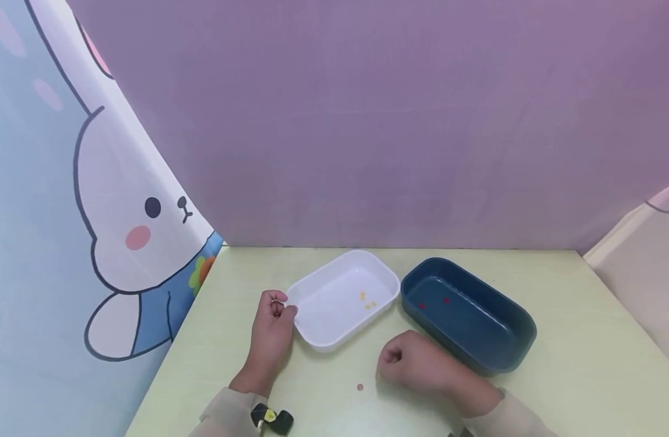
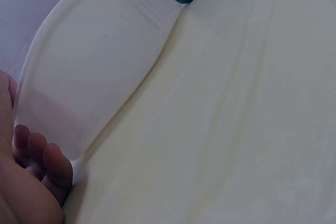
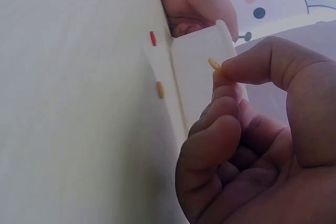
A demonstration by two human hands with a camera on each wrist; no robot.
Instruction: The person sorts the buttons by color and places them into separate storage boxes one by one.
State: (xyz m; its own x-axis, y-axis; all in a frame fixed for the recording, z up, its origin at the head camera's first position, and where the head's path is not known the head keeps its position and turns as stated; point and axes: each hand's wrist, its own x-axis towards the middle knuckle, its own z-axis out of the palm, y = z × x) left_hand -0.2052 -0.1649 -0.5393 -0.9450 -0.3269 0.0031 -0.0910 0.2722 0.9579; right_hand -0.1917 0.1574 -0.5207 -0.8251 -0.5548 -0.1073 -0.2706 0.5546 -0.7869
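My left hand (image 1: 274, 331) grips the near-left corner of a white tray (image 1: 323, 344), thumb at the rim. In the left wrist view, its curled fingers (image 2: 55, 163) lie against the tray's outer wall. Several tiny yellow pieces (image 1: 363, 296) lie inside the tray. My right hand (image 1: 416, 364) is over the table in front of the trays. Its thumb and index fingertip pinch a small yellow bead-like piece (image 3: 213, 63), seen in the right wrist view. Below on the table lie a slim red piece (image 3: 153, 38) and a yellowish-brown one (image 3: 160, 89).
A dark blue tray (image 1: 517, 358) stands right beside the white one, with small red pieces (image 1: 446, 300) in it. A small round reddish piece (image 1: 359, 386) lies on the pale table (image 1: 574, 315) left of my right hand. A purple backdrop (image 1: 367, 152) rises behind the table.
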